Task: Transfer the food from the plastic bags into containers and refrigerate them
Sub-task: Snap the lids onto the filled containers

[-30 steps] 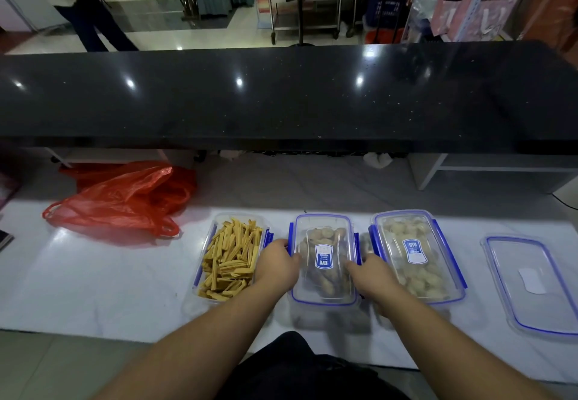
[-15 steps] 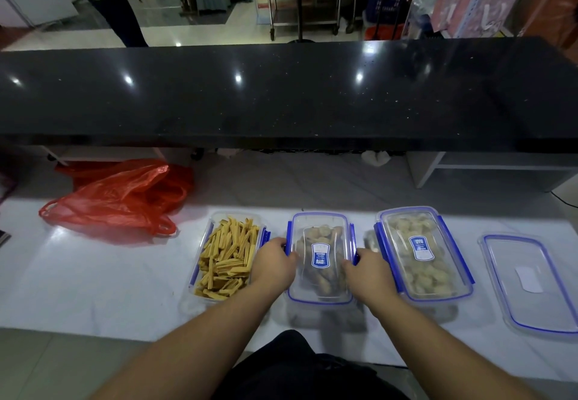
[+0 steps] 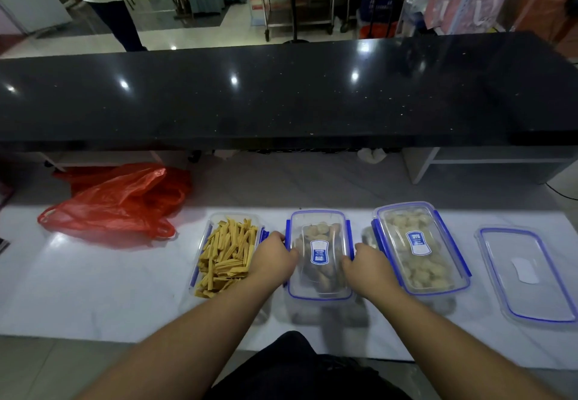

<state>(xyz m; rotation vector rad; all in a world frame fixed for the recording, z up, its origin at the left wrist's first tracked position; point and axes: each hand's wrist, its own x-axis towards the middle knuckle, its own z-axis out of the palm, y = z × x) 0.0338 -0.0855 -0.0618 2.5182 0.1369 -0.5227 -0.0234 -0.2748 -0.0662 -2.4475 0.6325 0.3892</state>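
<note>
on the white bench near its front edge, the open clear tub of yellow food sticks [image 3: 226, 254] waits without a lid. the left hand [image 3: 272, 259] and right hand [image 3: 369, 266] squeeze the side clips of the middle clear tub with a blue-rimmed lid [image 3: 319, 254]. this looks like the lid-closing step. next, the spare clear lid [image 3: 525, 274] near the right edge should go on the sticks.

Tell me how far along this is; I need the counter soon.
Done: food fills all three containers; the right container is lidded. In hand: left hand and right hand grip the middle container at its sides. Left: the yellow-strip container lacks its lid; nothing refrigerated.
</note>
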